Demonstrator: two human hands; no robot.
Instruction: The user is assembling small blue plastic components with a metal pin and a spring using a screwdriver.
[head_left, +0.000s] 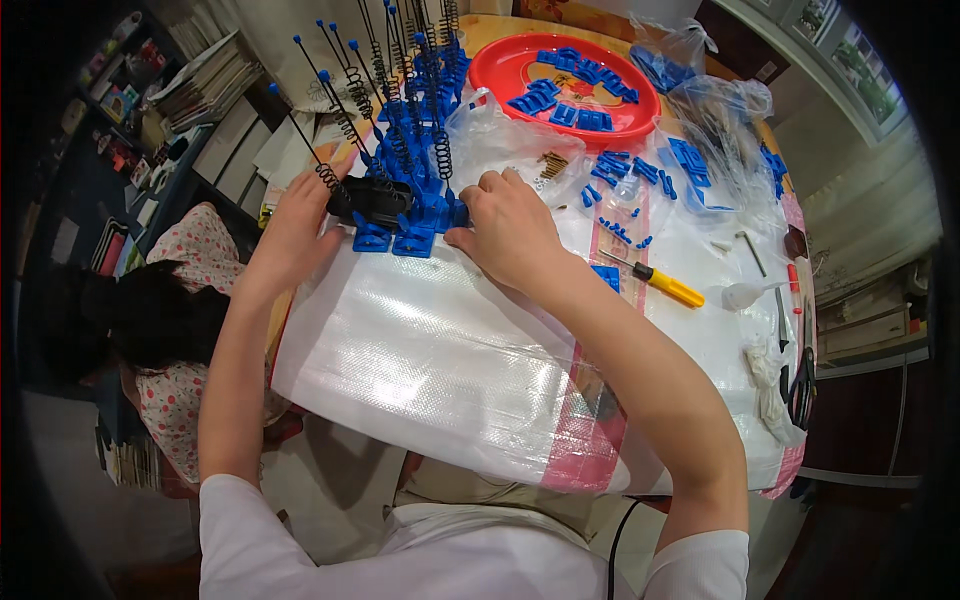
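A dense group of blue plastic stands (pixel 412 240) is on the white sheet at the back left. Thin black rods with coiled springs (pixel 392 105) and small blue tips rise from them. A black oval part (pixel 378 200) lies across the nearest stands. My left hand (pixel 297 228) is closed around the left end of this black part, some fingertips hidden behind it. At the right side of the group, my right hand (pixel 508 228) has its thumb and bent fingers around the edge of a blue stand (pixel 447 212). Its other fingers curl out of sight.
A red round tray (pixel 647 112) holds blue parts behind my right hand. Brass screws (pixel 552 164), loose blue pieces (pixel 612 165) and a yellow-black screwdriver (pixel 668 285) lie to the right. Scissors (pixel 800 388) rest near the right edge. Another person (pixel 165 310) is at the left.
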